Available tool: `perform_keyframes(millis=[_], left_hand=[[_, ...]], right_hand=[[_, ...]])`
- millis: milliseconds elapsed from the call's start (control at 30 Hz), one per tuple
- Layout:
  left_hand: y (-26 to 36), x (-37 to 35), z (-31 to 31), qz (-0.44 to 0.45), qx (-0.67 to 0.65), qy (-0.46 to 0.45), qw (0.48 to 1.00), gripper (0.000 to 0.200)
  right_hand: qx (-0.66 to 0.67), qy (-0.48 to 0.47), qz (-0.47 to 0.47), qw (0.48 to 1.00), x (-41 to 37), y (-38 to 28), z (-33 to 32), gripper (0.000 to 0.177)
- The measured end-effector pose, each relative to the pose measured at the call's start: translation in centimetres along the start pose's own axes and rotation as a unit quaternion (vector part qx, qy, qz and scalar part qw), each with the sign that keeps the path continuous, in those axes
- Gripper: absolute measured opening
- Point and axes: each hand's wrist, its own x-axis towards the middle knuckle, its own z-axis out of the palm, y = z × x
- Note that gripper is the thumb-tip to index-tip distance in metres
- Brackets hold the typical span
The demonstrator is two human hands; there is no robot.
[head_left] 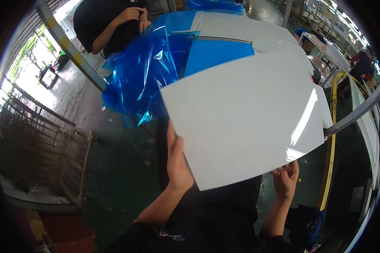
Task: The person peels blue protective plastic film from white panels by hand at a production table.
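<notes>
Quick status from my feed. I've got a white panel [249,122] up in the air in both hands, tilted and sitting above the near end of the surface [159,145], so it blocks most of what's under it. My left hand [179,164] is on the lower left edge, thumb lying up along the front and the fingers wrapped behind, so that's a proper grip. My right hand [286,180] is curled shut on the lower right corner, fingers pinching the edge.

As for progress, the face I can see on the panel is bare glossy white with no film on it, so I'd call this one peeled on that side at least. I can't see the back. A big wad of blue film [141,80] is bunched along the left edge of the surface, touching the panel's upper left corner as far as I can tell. Further back there's a blue sheet [217,55] lying flat with the covering on, between more white pieces [249,29] toward the far end, so I reckon there's at least one left to strip.

Another person [109,25] stands at the far left corner with hands up at the chest, not touching anything here. A wire cart [42,139] is on the floor off to the left.
</notes>
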Motion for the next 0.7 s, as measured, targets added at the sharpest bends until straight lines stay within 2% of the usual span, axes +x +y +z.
perform_keyframes(millis=[100,167,200,267,367,467,500,533,700], left_hand=[[-1.1,-0.6,0.7,-0.029,0.024,-0.008,0.999,0.061],[-2.4,-0.5,0.8,-0.050,0.039,-0.034,0.997,0.062],[-2.7,-0.3,1.1,-0.064,0.032,-0.035,0.997,0.065],[-2.8,0.6,2.5,-0.075,0.025,-0.080,0.994,0.070],[-3.3,1.7,4.2,-0.043,0.092,-0.133,0.986,0.076],[-3.0,2.3,5.2,-0.145,0.077,-0.230,0.959,0.081],[-3.4,1.7,6.4,-0.118,0.104,-0.181,0.971,0.082],[-3.8,1.5,6.3,-0.140,0.105,-0.215,0.961,0.079],[-6.1,-1.8,3.2,-0.268,0.098,-0.338,0.897,0.061]], right_hand=[[-0.131,0.136,0.026,0.982,-0.3,-0.8,-1.5,0.056],[-0.069,0.146,-0.021,0.987,0.5,-1.0,-0.3,0.053],[-0.052,0.128,-0.019,0.990,0.6,-1.0,-1.4,0.053],[-0.052,0.162,0.008,0.985,1.8,-1.9,-1.7,0.058],[0.001,0.168,-0.011,0.986,3.8,-3.0,-3.3,0.051],[0.004,0.199,-0.051,0.979,6.7,-4.3,-6.0,0.042],[0.019,0.200,-0.061,0.978,7.5,-5.1,-6.6,0.030],[0.028,0.212,-0.077,0.974,8.6,-5.9,-6.9,0.019],[0.021,0.289,-0.130,0.948,12.7,-6.9,-12.8,0.014]])
